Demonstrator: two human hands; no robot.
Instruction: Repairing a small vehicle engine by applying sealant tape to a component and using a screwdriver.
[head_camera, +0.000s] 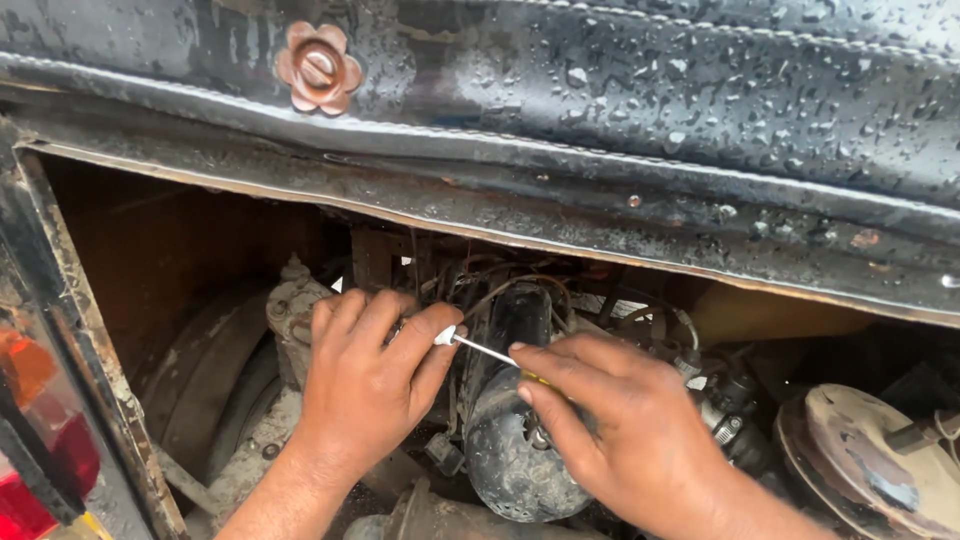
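Setting: an open engine bay of a vehicle, seen from above. Across the upper half of the frame runs a black body panel (620, 90), wet with water drops, with a rust-coloured flower-shaped fastener (319, 67) at upper left. Below it, a worn, rusted metal lip (560, 225) edges the opening. At the far lower left, a red and orange tail lamp (25, 440) shows. Inside the bay: grimy engine parts, a tangle of wires (520, 282) at centre, a rusty round disc (870, 455) at lower right.

Position of the work piece: a thin screwdriver (485, 350) lies at centre frame, between the two hands, slanting from upper left down to lower right. Its bare metal shaft spans the gap; a sliver of yellow handle shows at the right hand's fingers. It sits just above a black domed housing (515, 450) in the lower centre.

Left hand (370, 385): left of centre, fingers curled in toward the engine. Thumb and forefinger pinch together on a small white piece (445, 335) at the shaft's tip end. Grip closed on that piece.

Right hand (620, 430): lower right of centre, back of hand toward the camera. Fingers wrapped over the handle end of the screwdriver, forefinger laid along it. Grip clamped on the tool; most of the handle hidden under the fingers.
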